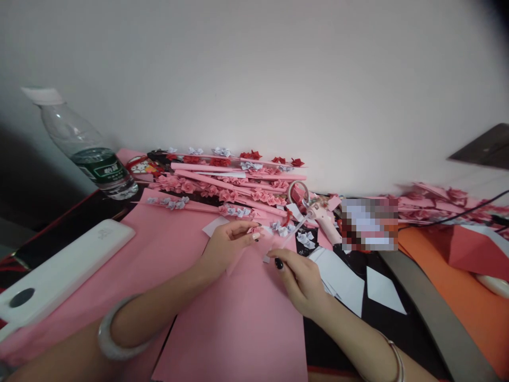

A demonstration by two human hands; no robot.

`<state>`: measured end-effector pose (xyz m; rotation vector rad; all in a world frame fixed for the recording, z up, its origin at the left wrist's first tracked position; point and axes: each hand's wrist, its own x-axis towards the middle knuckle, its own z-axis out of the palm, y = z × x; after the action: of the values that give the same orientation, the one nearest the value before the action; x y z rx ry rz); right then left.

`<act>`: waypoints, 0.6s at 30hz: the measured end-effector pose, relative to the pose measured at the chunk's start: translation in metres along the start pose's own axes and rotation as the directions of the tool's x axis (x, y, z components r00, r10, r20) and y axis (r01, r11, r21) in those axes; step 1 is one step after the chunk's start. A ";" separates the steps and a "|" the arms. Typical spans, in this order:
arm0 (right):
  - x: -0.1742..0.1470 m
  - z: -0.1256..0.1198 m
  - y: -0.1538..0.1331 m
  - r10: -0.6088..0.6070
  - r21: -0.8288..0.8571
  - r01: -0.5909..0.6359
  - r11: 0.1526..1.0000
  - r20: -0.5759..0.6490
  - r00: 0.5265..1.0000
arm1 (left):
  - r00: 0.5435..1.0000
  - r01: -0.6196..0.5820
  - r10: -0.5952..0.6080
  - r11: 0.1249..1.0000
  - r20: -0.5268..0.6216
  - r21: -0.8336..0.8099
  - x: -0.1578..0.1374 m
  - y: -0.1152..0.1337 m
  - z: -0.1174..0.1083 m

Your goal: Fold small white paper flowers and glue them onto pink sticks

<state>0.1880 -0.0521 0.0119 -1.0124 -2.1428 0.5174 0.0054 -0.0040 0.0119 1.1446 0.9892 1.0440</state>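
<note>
My left hand (pixel 225 244) pinches a small pink paper flower (pixel 255 231) between thumb and fingertips, above a pink paper sheet (pixel 242 323). Close by on the right, my right hand (pixel 300 278) is closed, thumb against index finger, at a small greyish piece (pixel 266 259) too small to name. Just beyond the two hands lie white paper flowers (pixel 282 229) and a pale pink glue gun (pixel 325 222), with a thin whitish stick (pixel 298 227) pointing from it toward my right hand. White paper squares (pixel 342 281) are stacked beside my right wrist.
Rows of pink stems with paper flowers (pixel 222 188) lie along the wall. A tape roll (pixel 298 192) stands among them. At left are a water bottle (pixel 89 146) and a long white device (pixel 67 270). Orange paper (pixel 457 297) and a black cable (pixel 453 217) lie at right.
</note>
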 end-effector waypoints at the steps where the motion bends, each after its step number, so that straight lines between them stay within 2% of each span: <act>1: 0.000 0.000 0.000 0.003 0.001 -0.003 1.000 -0.001 1.000 | 1.000 -0.019 0.019 0.999 0.008 0.029 0.000 0.001 0.000; 4: 0.001 -0.001 0.000 0.017 -0.005 -0.017 1.000 -0.008 1.000 | 0.997 -0.066 0.063 0.994 0.038 0.092 -0.001 0.002 0.001; 10: 0.000 -0.001 0.002 0.074 0.005 -0.074 0.997 -0.027 0.997 | 0.995 -0.078 0.069 0.989 0.072 0.125 -0.002 0.001 -0.001; 14: 0.002 0.001 0.005 0.183 0.047 -0.179 0.983 -0.110 0.977 | 0.993 -0.089 0.077 0.987 0.092 0.136 -0.002 -0.002 -0.001; 18: 0.005 0.002 0.006 0.233 0.091 -0.219 0.971 -0.201 0.951 | 0.980 -0.086 0.064 0.990 0.190 0.110 -0.005 -0.004 0.003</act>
<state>0.1871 -0.0442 0.0088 -1.2265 -1.8223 0.5601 0.0080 -0.0103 0.0093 1.3603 0.8738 0.9290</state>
